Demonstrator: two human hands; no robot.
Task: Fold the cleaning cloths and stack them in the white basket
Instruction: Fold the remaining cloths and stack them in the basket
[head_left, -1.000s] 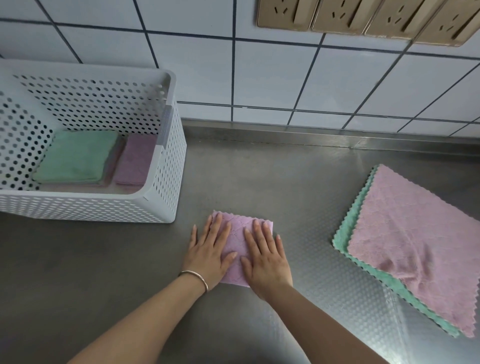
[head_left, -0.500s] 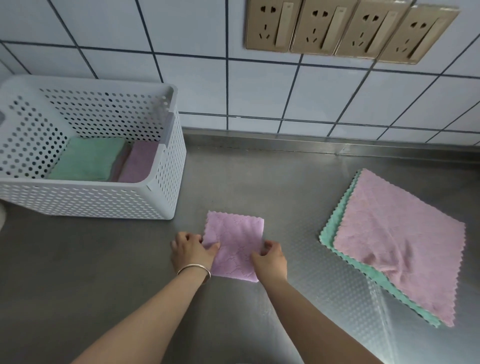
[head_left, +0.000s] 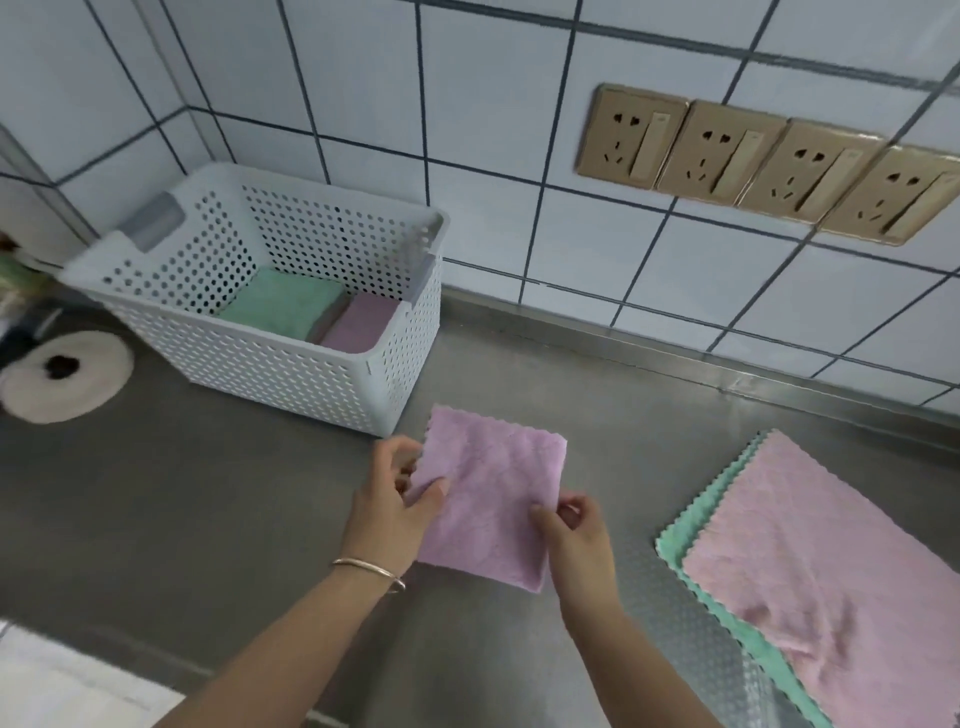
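Two hands hold one folded pink cloth (head_left: 493, 493) just above the worktop (head_left: 208, 519), near the front right corner of the white basket (head_left: 291, 364). The left hand (head_left: 389, 512) pinches the cloth's left edge, thumb on top and fingers (head_left: 397, 452) curled beneath; the right hand (head_left: 576, 540) pinches the right edge low down between thumb and curled fingers.

Risk, as I judge it: the fold is held only at two side edges, so the layers could slide apart or the far corners droop open while it is carried to the basket. Letting go with one hand too soon would let the free side flop and undo the fold. The basket's near wall is tall, and a low carry could catch the cloth on the rim. Inside, a green folded cloth (head_left: 280, 306) and a purplish one (head_left: 358, 322) already lie side by side, so a careless drop might land crooked across both rather than square on a stack.

The held cloth is nearly square, with no strong long axis; its slightly longer run goes from the near edge by the wrists up and away toward the tiled wall (head_left: 493, 156), turned a little so its zigzag far edge tilts toward the right. Its face points up at the camera.

Well apart on the right, an unfolded pink cloth (head_left: 831, 561) lies on a green one (head_left: 691, 514), waiting.
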